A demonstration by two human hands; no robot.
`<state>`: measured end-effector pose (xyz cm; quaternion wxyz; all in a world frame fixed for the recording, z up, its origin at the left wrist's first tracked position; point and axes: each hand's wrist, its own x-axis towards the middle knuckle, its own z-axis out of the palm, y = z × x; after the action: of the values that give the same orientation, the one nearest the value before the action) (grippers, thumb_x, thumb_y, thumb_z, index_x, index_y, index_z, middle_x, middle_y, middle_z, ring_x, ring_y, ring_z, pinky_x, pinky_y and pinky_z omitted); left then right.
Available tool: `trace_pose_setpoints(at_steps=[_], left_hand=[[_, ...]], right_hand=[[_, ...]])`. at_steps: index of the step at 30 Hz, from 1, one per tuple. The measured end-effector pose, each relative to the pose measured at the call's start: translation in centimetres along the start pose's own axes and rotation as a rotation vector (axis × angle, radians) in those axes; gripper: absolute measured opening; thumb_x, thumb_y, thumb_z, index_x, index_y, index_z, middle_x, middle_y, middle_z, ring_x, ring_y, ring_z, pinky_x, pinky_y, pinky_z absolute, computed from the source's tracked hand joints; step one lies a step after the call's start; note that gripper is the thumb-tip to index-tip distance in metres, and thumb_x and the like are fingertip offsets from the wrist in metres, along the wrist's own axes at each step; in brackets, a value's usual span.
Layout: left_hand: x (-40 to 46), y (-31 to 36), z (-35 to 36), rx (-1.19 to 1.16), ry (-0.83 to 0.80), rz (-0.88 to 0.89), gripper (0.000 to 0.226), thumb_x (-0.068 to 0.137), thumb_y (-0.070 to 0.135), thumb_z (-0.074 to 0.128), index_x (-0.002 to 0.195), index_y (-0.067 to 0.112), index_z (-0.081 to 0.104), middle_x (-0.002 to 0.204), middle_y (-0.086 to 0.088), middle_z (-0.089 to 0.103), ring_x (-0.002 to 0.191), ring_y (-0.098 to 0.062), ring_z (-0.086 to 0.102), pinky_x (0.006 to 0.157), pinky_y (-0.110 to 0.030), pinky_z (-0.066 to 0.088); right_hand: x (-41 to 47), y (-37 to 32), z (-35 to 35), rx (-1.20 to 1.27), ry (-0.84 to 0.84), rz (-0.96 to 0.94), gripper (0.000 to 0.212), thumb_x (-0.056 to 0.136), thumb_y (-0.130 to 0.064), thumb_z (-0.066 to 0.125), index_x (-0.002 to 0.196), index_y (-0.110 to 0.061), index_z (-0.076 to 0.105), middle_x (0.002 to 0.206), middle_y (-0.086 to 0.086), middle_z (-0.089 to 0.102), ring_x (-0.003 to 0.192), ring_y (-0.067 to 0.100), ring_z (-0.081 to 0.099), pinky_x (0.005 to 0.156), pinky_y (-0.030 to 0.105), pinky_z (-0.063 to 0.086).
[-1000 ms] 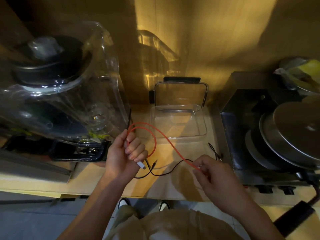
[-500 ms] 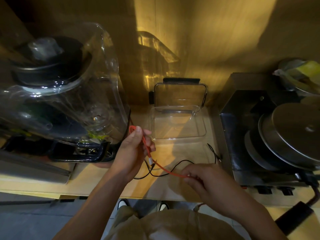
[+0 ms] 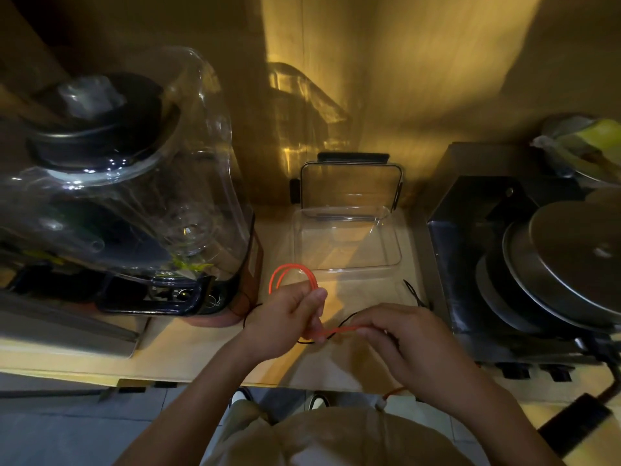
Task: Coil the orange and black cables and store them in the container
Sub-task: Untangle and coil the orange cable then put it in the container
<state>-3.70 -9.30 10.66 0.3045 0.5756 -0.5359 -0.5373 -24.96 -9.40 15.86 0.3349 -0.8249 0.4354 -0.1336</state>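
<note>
We see the orange cable gathered in our left hand, with 2 loops standing up above the closed fingers and a straight run leading across to our right hand, whose thumb and fingertips pinch it. The cable's loose end with a white plug hangs below the right wrist, off the front edge of the counter.

The black cable lies on the counter under and behind both hands; most of it is covered by them, and we make out only a thin curl near the left fingers and a bent stretch beside the steel appliance. Where its ends lie we cannot tell.

Just behind the hands sits the clear container, open, with nothing we can see in it. Its clear lid with dark clips stands upright against the wall behind it.

To the left stands a blender under a clear plastic hood; the jar inside has a dark lid, and glare and reflections make its contents hard to read. Its left side is cut off by the frame.

To the right is a steel box-shaped appliance with round metal lids resting on it, partly out of frame. Above it a bowl holds something yellow-green, too dim to identify.
</note>
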Motion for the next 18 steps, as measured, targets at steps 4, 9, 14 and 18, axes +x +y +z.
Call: trace_pose_setpoints(at_steps=[4,9,14,18], left_hand=[[0.1,-0.6,0.3,0.21,-0.05,0.056,0.035,0.104,0.031,0.041,0.073,0.019,0.05,0.049,0.0,0.058,0.042,-0.01,0.055,0.05,-0.024,0.044],[0.1,-0.9,0.0,0.421,-0.017,0.185,0.041,0.102,0.036,0.044,0.063,0.026,0.051,0.054,0.01,0.05,0.054,-0.004,0.049,0.057,-0.024,0.039],[0.0,-0.8,-1.2,0.428,-0.006,0.138,0.063,0.099,0.052,0.036,0.057,0.006,0.047,0.049,-0.001,0.043,0.047,-0.011,0.042,0.057,-0.04,0.041],[-0.5,-0.3,-2.2,0.351,0.051,0.149,0.067,0.096,0.057,0.042,0.052,0.006,0.038,0.046,0.004,0.032,0.043,-0.009,0.032,0.051,-0.036,0.032]], right_hand=[[0.2,0.1,-0.1,0.0,0.07,-0.003,0.026,0.092,-0.044,0.045,0.104,-0.035,0.067,0.091,-0.017,0.071,0.084,0.002,0.065,0.072,0.033,0.054],[0.4,0.8,0.0,-0.004,0.149,0.032,0.017,0.088,-0.044,0.057,0.096,-0.033,0.068,0.083,-0.018,0.07,0.076,0.0,0.064,0.067,0.029,0.054],[0.5,1.9,-0.3,-0.004,0.227,0.083,0.016,0.084,-0.037,0.065,0.095,-0.028,0.07,0.083,-0.013,0.07,0.076,0.002,0.065,0.069,0.03,0.056],[0.6,2.8,-0.8,-0.033,0.264,0.091,0.009,0.085,-0.029,0.068,0.094,-0.029,0.07,0.086,-0.017,0.067,0.078,0.0,0.063,0.068,0.025,0.054]])
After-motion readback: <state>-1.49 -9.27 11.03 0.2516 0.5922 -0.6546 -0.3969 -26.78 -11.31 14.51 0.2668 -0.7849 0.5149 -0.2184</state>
